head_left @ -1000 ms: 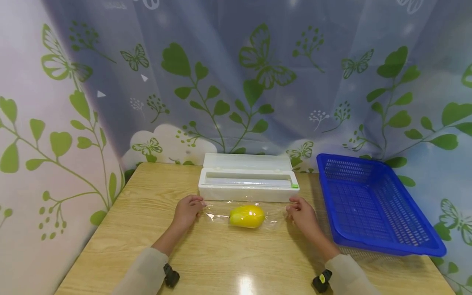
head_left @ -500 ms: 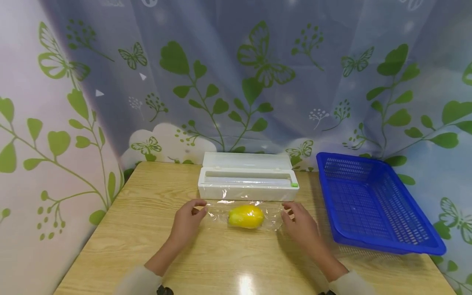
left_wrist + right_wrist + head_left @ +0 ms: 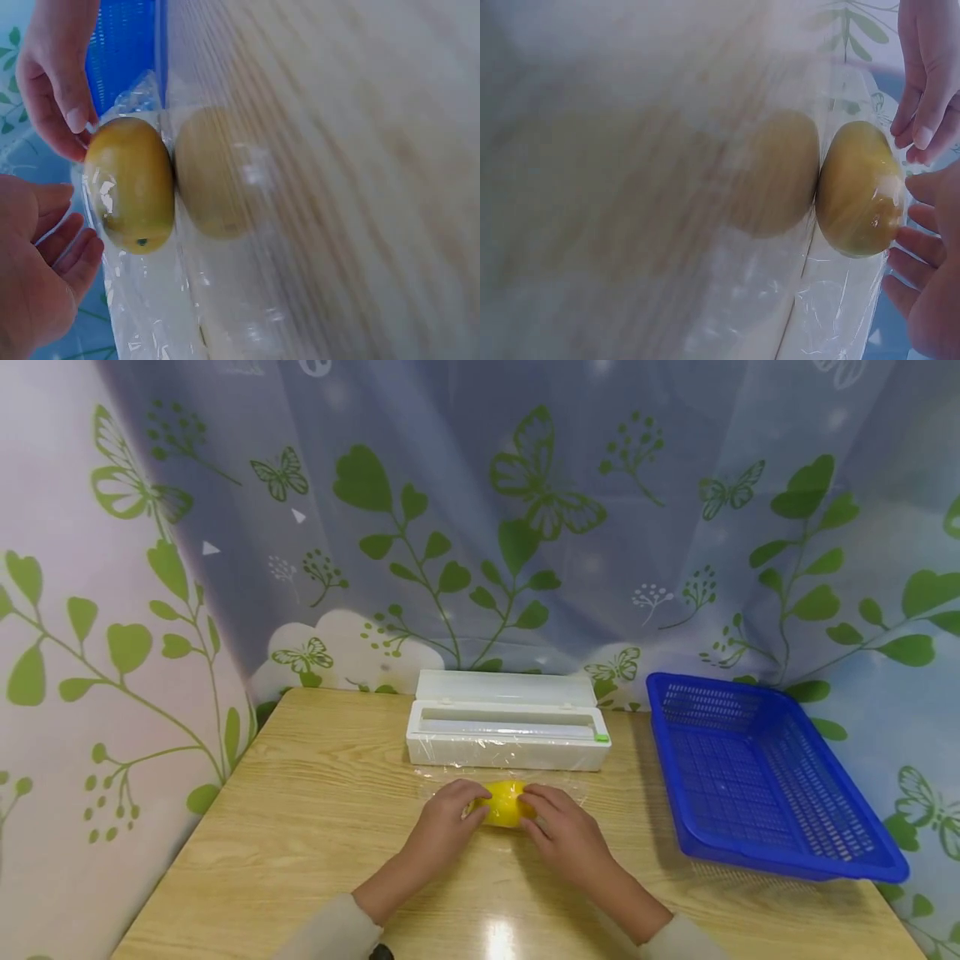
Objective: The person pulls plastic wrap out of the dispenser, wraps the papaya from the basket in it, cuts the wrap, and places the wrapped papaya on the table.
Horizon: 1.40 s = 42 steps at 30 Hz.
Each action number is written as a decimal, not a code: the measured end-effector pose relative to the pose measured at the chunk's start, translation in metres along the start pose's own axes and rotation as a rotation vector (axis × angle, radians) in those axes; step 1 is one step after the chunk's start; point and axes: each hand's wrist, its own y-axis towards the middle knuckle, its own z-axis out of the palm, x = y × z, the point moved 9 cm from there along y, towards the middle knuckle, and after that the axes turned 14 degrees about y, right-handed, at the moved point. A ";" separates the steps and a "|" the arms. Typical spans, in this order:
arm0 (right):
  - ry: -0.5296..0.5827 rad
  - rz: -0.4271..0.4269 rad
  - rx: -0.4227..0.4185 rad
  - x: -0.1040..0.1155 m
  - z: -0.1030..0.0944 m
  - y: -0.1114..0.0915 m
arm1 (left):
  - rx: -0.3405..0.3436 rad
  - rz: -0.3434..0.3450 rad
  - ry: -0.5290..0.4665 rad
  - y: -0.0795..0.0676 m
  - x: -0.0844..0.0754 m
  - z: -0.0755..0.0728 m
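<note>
A yellow, oval fruit (image 3: 504,803) lies on the wooden table under clear cling film (image 3: 139,307). The film runs down from the front of a white cling film dispenser (image 3: 510,755), whose lid stands up and shows the roll. My left hand (image 3: 447,817) is at the fruit's left end, its fingers bent loosely and close to the covered skin. At the right end, the fingers of my right hand (image 3: 568,833) lie along the fruit and film. Both wrist views show relaxed, spread fingers beside the fruit (image 3: 860,191), not wrapped round it.
A blue perforated plastic basket (image 3: 757,777) stands at the table's right side. Behind the dispenser hangs a blue-grey curtain (image 3: 450,485) printed with green leaves and butterflies. The wooden table (image 3: 300,810) extends to the left and front.
Both hands have left the film's outer corners and moved inward to the two ends of the fruit. Fruit, dispenser and basket stay in place.
</note>
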 end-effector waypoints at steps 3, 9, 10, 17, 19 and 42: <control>0.008 0.049 0.043 -0.005 0.004 0.003 | -0.010 0.038 0.047 0.005 -0.003 0.002; -0.006 0.109 0.090 -0.013 0.005 0.011 | -0.005 0.086 0.107 0.016 -0.004 0.006; -0.011 0.120 0.100 -0.014 0.006 0.013 | 0.003 0.087 0.114 0.018 -0.004 0.007; -0.014 0.196 0.184 -0.025 0.012 0.023 | 0.056 0.073 0.150 0.026 0.003 0.013; -0.004 0.200 0.195 -0.027 0.014 0.025 | 0.068 0.070 0.141 0.028 0.004 0.015; 0.124 0.351 0.191 -0.057 0.031 0.044 | 0.193 0.016 0.080 0.048 0.025 0.037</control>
